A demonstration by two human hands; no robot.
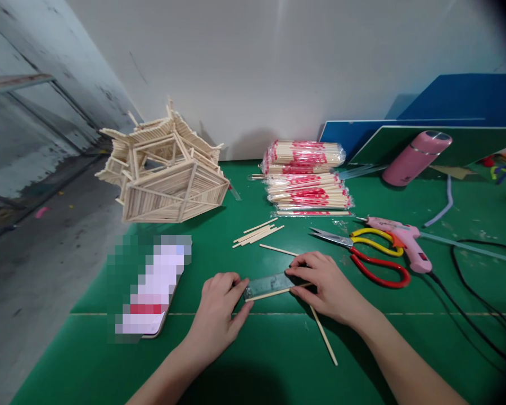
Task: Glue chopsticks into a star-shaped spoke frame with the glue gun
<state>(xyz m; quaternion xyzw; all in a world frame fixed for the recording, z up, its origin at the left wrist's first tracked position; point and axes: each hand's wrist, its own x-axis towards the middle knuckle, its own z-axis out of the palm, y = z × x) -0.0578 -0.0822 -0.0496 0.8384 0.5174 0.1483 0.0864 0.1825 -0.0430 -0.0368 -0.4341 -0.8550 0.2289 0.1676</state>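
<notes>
A short clear strip that looks like a ruler (266, 286) lies flat on the green table, with a thin wooden stick (263, 295) along its near edge. My left hand (221, 306) pinches their left ends between thumb and fingers. At the right end, the fingers and thumb of my right hand (326, 287) close on the strip and the stick, hiding that end of both. One loose stick (325, 337) points toward me from below my right hand. Another stick (276, 249) reaches out beyond its fingertips.
Cut sticks (257, 235) lie ahead, before wrapped chopsticks (310, 191). A wooden stick model (175, 194) stands back left, above a phone (158, 289). Rightward are scissors (373, 250), a pink glue gun (413, 242) with its cord, and a pink bottle (417, 158).
</notes>
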